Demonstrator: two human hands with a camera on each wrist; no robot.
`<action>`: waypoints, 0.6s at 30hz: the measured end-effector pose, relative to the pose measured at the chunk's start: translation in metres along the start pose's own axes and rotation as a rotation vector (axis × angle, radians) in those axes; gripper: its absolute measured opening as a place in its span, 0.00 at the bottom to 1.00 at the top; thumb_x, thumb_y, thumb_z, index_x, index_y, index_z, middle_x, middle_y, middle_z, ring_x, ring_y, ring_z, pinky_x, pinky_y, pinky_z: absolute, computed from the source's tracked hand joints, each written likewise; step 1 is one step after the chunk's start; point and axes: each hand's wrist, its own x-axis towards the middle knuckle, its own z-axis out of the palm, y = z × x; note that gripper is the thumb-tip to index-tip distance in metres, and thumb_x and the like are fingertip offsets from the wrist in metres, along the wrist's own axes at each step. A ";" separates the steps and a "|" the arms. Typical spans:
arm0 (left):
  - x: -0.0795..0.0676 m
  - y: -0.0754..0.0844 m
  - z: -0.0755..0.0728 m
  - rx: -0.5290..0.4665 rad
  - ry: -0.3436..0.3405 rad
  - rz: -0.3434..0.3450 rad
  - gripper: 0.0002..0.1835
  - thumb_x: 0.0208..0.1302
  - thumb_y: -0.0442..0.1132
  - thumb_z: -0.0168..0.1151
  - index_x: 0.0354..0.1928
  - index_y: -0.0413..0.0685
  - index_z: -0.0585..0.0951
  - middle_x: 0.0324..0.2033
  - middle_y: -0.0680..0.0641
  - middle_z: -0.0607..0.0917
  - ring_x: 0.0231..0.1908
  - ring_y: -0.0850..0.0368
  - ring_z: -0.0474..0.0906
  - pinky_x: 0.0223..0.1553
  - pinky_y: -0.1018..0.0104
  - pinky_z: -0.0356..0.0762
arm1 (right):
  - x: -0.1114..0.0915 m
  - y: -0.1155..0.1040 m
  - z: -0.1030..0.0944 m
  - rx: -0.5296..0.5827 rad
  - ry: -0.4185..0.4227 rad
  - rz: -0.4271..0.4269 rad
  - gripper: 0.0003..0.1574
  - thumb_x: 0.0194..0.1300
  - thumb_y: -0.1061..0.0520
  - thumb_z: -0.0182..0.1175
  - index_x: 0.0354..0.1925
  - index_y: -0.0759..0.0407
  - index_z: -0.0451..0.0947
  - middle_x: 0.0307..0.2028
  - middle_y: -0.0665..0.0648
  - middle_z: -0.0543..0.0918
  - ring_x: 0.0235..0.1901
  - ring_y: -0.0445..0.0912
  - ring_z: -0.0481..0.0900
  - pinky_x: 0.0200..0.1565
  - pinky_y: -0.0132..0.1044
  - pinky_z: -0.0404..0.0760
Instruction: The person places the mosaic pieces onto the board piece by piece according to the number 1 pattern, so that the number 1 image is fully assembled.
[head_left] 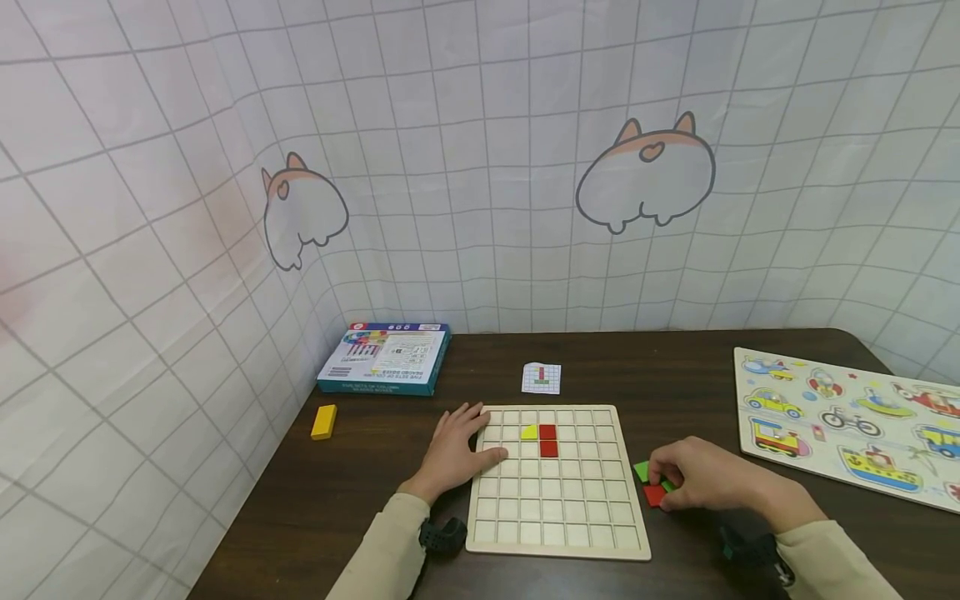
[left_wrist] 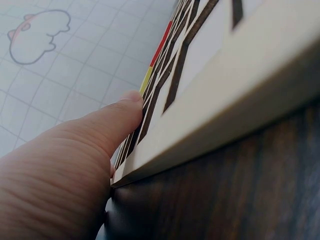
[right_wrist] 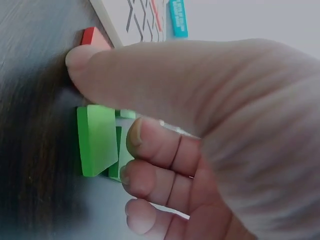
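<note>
A wooden grid board (head_left: 555,552) lies flat in front of me. My left hand (head_left: 448,457) rests on its left edge, fingers spread and thumb reaching over the grid. Two red tiles (head_left: 548,441) sit one above the other in the grid, with a yellow piece (head_left: 529,432) left of the upper one. Beside the board's right edge, my right hand (head_left: 708,475) pinches a loose red tile (head_left: 654,496), its thumb against the tile in the right wrist view. Several green tiles (right_wrist: 100,140) lie close by, partly hidden by the fingers in the head view.
Behind the board lies a small paper card (head_left: 542,378) with a coloured pattern. A blue-edged box (head_left: 386,358) stands at the back left, and a yellow block (head_left: 323,422) is nearer on that side. A picture puzzle board (head_left: 855,429) occupies the right.
</note>
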 end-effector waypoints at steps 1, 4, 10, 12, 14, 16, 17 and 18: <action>0.000 0.000 0.000 -0.001 0.000 -0.001 0.42 0.60 0.64 0.63 0.70 0.46 0.69 0.71 0.45 0.65 0.74 0.44 0.51 0.74 0.43 0.39 | 0.000 -0.001 0.000 -0.005 0.004 0.002 0.14 0.51 0.49 0.75 0.32 0.45 0.79 0.19 0.41 0.69 0.20 0.34 0.65 0.23 0.30 0.63; 0.000 0.000 0.000 -0.002 0.001 -0.002 0.42 0.60 0.64 0.63 0.70 0.47 0.69 0.71 0.45 0.65 0.74 0.44 0.51 0.74 0.43 0.39 | 0.000 -0.002 0.000 -0.021 0.018 0.005 0.14 0.51 0.48 0.75 0.32 0.45 0.79 0.19 0.41 0.69 0.20 0.34 0.65 0.23 0.30 0.63; 0.000 0.000 0.000 -0.001 0.000 -0.005 0.43 0.60 0.65 0.63 0.70 0.47 0.69 0.71 0.45 0.65 0.74 0.44 0.51 0.74 0.43 0.39 | 0.002 -0.003 0.001 -0.040 0.034 -0.007 0.11 0.53 0.51 0.74 0.32 0.45 0.80 0.19 0.41 0.68 0.19 0.33 0.63 0.23 0.29 0.62; 0.000 -0.001 0.000 -0.002 0.000 -0.005 0.43 0.60 0.65 0.63 0.70 0.47 0.70 0.71 0.45 0.65 0.74 0.44 0.51 0.74 0.43 0.39 | 0.002 -0.003 0.001 -0.037 0.033 -0.014 0.11 0.54 0.51 0.73 0.33 0.46 0.80 0.19 0.41 0.68 0.19 0.33 0.63 0.23 0.29 0.62; 0.000 -0.001 0.000 -0.003 0.000 -0.004 0.43 0.60 0.65 0.63 0.70 0.47 0.70 0.71 0.45 0.65 0.74 0.44 0.52 0.74 0.43 0.39 | 0.002 -0.003 0.001 -0.030 0.033 -0.021 0.11 0.54 0.51 0.73 0.34 0.46 0.80 0.20 0.42 0.69 0.20 0.33 0.64 0.23 0.29 0.62; 0.000 -0.001 0.000 -0.007 0.000 -0.003 0.43 0.60 0.65 0.63 0.70 0.47 0.69 0.71 0.45 0.65 0.74 0.44 0.52 0.74 0.43 0.39 | 0.002 -0.003 0.000 -0.035 0.047 -0.033 0.11 0.54 0.51 0.73 0.34 0.46 0.80 0.23 0.42 0.70 0.23 0.34 0.66 0.24 0.29 0.64; 0.000 -0.001 0.000 -0.008 0.000 -0.002 0.43 0.60 0.65 0.63 0.70 0.47 0.69 0.71 0.46 0.65 0.74 0.45 0.51 0.74 0.43 0.39 | 0.002 -0.003 0.000 -0.039 0.057 -0.043 0.11 0.55 0.51 0.73 0.35 0.46 0.80 0.24 0.42 0.71 0.24 0.34 0.67 0.25 0.29 0.66; 0.000 -0.001 0.000 -0.008 -0.001 -0.002 0.43 0.60 0.65 0.63 0.70 0.47 0.69 0.71 0.46 0.65 0.74 0.45 0.51 0.74 0.43 0.39 | 0.002 -0.003 -0.001 -0.047 0.070 -0.052 0.10 0.55 0.50 0.72 0.35 0.46 0.81 0.27 0.42 0.73 0.26 0.35 0.68 0.27 0.29 0.68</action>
